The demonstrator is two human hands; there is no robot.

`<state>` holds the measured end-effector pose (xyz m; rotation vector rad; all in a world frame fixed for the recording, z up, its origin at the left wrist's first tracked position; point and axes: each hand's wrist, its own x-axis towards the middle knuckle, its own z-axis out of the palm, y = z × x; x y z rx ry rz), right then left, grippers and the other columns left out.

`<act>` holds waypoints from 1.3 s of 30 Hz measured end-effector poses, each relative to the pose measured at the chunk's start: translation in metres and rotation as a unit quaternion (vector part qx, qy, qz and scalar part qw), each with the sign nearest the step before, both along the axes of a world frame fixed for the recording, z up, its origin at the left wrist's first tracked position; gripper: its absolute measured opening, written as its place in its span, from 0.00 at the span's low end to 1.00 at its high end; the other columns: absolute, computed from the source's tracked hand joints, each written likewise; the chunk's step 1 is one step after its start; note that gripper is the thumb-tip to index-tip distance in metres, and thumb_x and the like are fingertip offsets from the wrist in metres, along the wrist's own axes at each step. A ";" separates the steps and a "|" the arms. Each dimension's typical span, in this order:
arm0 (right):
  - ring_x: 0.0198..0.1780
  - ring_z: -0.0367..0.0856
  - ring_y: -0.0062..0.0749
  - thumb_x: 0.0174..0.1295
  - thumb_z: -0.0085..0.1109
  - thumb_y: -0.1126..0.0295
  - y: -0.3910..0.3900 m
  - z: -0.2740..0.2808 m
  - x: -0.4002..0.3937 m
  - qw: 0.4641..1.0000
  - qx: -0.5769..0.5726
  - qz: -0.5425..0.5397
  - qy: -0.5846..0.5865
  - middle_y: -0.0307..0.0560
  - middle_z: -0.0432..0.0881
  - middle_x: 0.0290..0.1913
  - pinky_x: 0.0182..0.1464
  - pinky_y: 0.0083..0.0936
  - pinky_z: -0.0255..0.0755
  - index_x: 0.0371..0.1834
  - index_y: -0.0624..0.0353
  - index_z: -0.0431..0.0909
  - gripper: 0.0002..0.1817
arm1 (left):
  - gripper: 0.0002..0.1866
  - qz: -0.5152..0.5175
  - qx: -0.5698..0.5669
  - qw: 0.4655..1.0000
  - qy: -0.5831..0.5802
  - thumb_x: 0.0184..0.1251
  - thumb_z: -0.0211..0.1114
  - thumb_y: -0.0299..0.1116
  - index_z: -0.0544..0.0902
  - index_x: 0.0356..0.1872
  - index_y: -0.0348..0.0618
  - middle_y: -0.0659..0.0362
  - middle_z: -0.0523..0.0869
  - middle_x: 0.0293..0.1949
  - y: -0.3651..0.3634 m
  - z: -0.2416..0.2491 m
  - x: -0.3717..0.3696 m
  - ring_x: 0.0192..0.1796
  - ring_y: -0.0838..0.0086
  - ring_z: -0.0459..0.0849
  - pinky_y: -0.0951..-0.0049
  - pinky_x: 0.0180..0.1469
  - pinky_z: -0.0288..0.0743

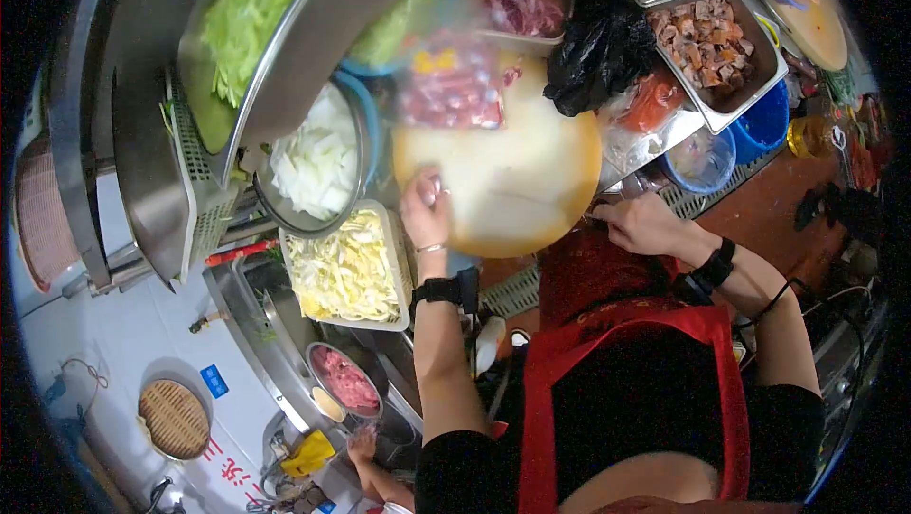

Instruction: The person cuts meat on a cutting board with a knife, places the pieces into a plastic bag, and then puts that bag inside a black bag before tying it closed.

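Note:
A round, pale cutting board [550, 149] with a yellowish rim fills the middle of the view. My left hand [425, 210] is at its left edge, with fingers curled round something small and pale that I cannot make out. Beyond the board's right edge, my right hand [647, 224] is closed, and what it grips is too small and dim to name. A clear package of reddish meat pieces with a yellow label [454, 87] lies across the far left part of the board. A greyish, blurred patch shows on the board's near half.
Sliced white vegetable [313, 168] and shredded yellow cabbage [346, 270] stand left. Green strips fill a steel bin [285, 73]. Diced meat in a tray [707, 44], a black bag [603, 49] and a blue tub [700, 161] are right. Another person's hand [362, 443] is near minced meat [346, 381].

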<state>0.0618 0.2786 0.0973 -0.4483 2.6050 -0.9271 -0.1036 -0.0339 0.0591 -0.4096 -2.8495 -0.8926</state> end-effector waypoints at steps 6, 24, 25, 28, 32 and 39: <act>0.23 0.78 0.50 0.52 0.56 0.64 0.001 -0.011 0.007 0.990 0.097 -0.098 0.036 0.54 0.78 0.20 0.26 0.43 0.73 0.49 0.55 0.72 0.20 | 0.20 0.073 0.346 0.870 -0.344 0.55 0.60 0.26 0.70 0.51 0.36 0.54 0.78 0.50 0.012 -0.013 0.026 0.48 0.71 0.78 0.76 0.47 0.73; 0.25 0.79 0.51 0.52 0.56 0.63 -0.012 -0.023 0.015 0.983 0.112 -0.144 0.017 0.57 0.78 0.22 0.28 0.45 0.72 0.48 0.57 0.69 0.20 | 0.14 -0.273 -0.057 0.958 0.074 0.52 0.65 0.32 0.79 0.41 0.48 0.59 0.80 0.39 0.018 -0.015 0.069 0.47 0.63 0.77 0.63 0.50 0.72; 0.25 0.79 0.51 0.52 0.56 0.63 -0.013 -0.021 0.016 0.983 0.117 -0.143 0.022 0.56 0.78 0.22 0.28 0.44 0.72 0.48 0.57 0.69 0.20 | 0.15 -0.275 -0.051 0.960 0.025 0.52 0.66 0.34 0.79 0.43 0.45 0.54 0.77 0.45 0.015 -0.014 0.069 0.49 0.57 0.75 0.61 0.51 0.69; 0.25 0.79 0.50 0.52 0.55 0.63 -0.012 -0.022 0.014 0.981 0.135 -0.141 0.015 0.56 0.79 0.22 0.28 0.44 0.72 0.49 0.57 0.69 0.20 | 0.12 -0.125 0.012 0.985 0.120 0.53 0.64 0.31 0.79 0.40 0.43 0.54 0.79 0.43 0.033 -0.010 0.071 0.47 0.59 0.77 0.61 0.51 0.70; 0.25 0.79 0.49 0.52 0.54 0.64 -0.009 -0.023 0.011 0.980 0.130 -0.146 0.036 0.54 0.79 0.22 0.27 0.43 0.72 0.51 0.55 0.69 0.21 | 0.13 -0.142 0.048 0.985 0.086 0.53 0.62 0.26 0.79 0.42 0.41 0.52 0.79 0.45 0.048 -0.034 0.082 0.47 0.58 0.77 0.61 0.49 0.70; 0.20 0.78 0.47 0.54 0.50 0.66 -0.011 -0.017 0.004 0.979 0.159 -0.125 0.005 0.51 0.78 0.20 0.23 0.41 0.72 0.54 0.53 0.69 0.21 | 0.11 -0.104 0.161 0.981 0.030 0.56 0.61 0.24 0.79 0.41 0.35 0.53 0.78 0.44 0.054 -0.029 0.093 0.44 0.60 0.78 0.67 0.46 0.73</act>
